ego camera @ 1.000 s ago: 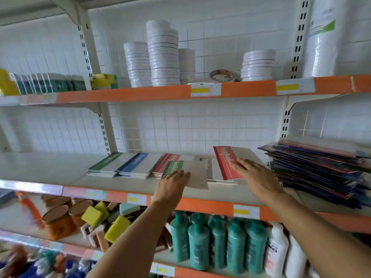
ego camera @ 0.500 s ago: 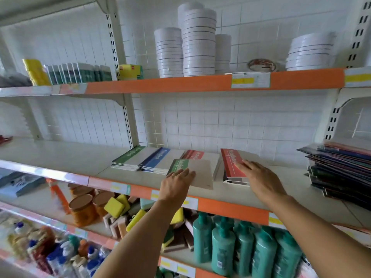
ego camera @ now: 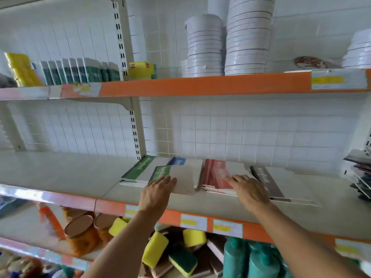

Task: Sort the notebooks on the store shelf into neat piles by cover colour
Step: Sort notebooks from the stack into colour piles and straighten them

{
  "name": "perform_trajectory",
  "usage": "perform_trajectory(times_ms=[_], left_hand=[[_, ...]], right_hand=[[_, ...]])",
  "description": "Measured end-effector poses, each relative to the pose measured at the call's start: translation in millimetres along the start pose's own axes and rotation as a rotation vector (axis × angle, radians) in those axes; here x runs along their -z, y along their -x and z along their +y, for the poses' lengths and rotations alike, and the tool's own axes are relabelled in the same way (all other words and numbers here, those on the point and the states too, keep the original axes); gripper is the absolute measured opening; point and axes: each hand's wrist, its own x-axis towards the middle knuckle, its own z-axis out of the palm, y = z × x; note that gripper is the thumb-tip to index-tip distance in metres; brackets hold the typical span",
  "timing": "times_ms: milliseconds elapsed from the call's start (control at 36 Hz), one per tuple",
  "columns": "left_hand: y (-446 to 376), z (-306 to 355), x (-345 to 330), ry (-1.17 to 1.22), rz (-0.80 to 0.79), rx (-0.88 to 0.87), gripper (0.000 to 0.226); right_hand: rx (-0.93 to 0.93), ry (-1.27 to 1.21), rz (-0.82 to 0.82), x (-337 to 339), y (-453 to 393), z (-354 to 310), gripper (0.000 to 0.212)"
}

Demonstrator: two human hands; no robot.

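Pressing flat, straight fingers, the left hand [ego camera: 158, 189] is steering a loose green notebook [ego camera: 172, 177], long axis running near-to-far, just right of the green pile [ego camera: 136, 173]; right hand [ego camera: 249, 189], fingers extended, is resting on the red pile [ego camera: 216, 177].

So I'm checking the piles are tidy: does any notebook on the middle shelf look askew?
Yes. The green-striped notebook under the left hand lies skewed across the green pile and blue pile, squared with neither. The red pile under the right hand looks fanned.

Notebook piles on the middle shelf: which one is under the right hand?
The red-covered pile; the right hand rests on it, between the blue pile and the black-spined notebook.
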Motion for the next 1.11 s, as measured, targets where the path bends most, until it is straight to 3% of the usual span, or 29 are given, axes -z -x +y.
perform_trajectory(times_ms=[167, 333, 528, 833, 972, 1111], left_hand=[[-4.8, -54.0, -8.6, -0.082, 0.069, -0.112, 0.051], [-2.5, -86.7, -21.7, -0.072, 0.007, -0.098, 0.052], [-1.9, -107.3, -31.2, -0.058, 0.011, -0.066, 0.052], [-17.3, -151.4, -76.3, -0.01, -0.03, -0.112, 0.056], [-25.2, -169.2, -82.9, 0.056, -0.074, -0.167, 0.043], [-33.9, -178.6, -79.6, 0.046, -0.324, -0.104, 0.124]], right_hand=[[-0.076, 0.013, -0.037, -16.0, -13.6, -26.1, 0.066], [-0.057, -0.084, -0.146, -28.9, -23.2, -32.3, 0.062], [-0.069, -0.122, -0.158, -37.8, -38.3, -32.8, 0.058], [-0.157, 0.033, -0.207, -39.0, -61.2, -38.7, 0.053], [-0.203, 0.007, -0.208, -39.0, -70.4, -43.3, 0.051], [-0.267, 0.017, -0.213, -40.9, -75.9, -50.0, 0.046]])
